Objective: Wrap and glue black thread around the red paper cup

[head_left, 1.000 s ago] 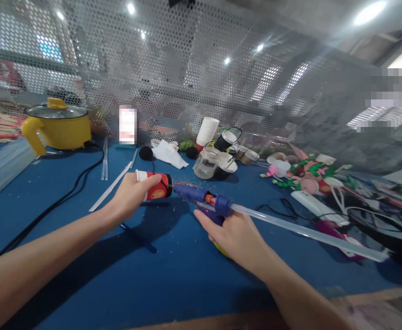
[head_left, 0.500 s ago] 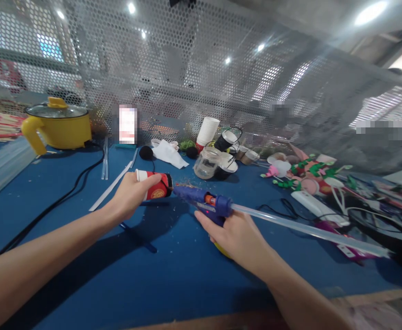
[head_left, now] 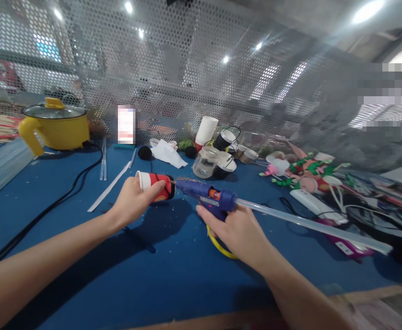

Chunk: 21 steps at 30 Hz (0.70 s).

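Note:
My left hand is closed around a red and white paper cup, held on its side above the table. Black material wraps the cup's right end, and a black cord runs up from it toward a black ball. In my right hand is a blue hot glue gun, its nozzle pointing left at the black band on the cup. The nozzle tip touches or nearly touches the cup there. A long clear glue stick sticks out of the gun's back. Below the right hand shows a yellow ring, partly hidden.
A yellow electric pot stands at the left with its black cable across the blue table. Farther back are a glass jar, stacked paper cups and white paper. Craft flowers and a power strip lie right.
The cup has turned slightly in my left hand and shifted a little right. The glue gun has moved slightly right too, its nozzle now higher on the cup's black band.

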Motion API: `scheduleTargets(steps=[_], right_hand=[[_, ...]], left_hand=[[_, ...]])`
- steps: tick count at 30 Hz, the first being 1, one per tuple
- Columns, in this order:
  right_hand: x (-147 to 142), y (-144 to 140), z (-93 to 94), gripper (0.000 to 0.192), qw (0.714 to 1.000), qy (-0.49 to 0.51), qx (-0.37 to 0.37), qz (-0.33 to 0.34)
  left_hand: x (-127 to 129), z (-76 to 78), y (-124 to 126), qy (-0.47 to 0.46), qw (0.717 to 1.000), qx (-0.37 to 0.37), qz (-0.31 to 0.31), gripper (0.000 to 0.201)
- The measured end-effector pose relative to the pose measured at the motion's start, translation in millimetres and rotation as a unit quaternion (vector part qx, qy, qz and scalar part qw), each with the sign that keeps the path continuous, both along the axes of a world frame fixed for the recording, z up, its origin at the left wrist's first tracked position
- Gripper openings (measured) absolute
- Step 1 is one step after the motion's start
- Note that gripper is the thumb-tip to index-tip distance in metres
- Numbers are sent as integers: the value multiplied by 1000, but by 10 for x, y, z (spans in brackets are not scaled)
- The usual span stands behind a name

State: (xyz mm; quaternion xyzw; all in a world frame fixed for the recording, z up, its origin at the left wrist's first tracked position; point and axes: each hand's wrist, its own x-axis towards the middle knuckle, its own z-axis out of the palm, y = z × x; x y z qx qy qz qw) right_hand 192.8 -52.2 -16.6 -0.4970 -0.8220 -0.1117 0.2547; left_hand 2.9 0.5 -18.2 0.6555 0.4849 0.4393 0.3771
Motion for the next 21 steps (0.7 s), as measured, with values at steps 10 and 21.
scheduleTargets(steps=[10,21], right_hand=[[125,58,-55,36,999,-25,-35,28],[-12,13,-36,29,997,38,-37,-49]], left_hand=[[-16,-107,-25,85,994,68,-28,25],[-25,-56,-6,58,997,45,-15,24]])
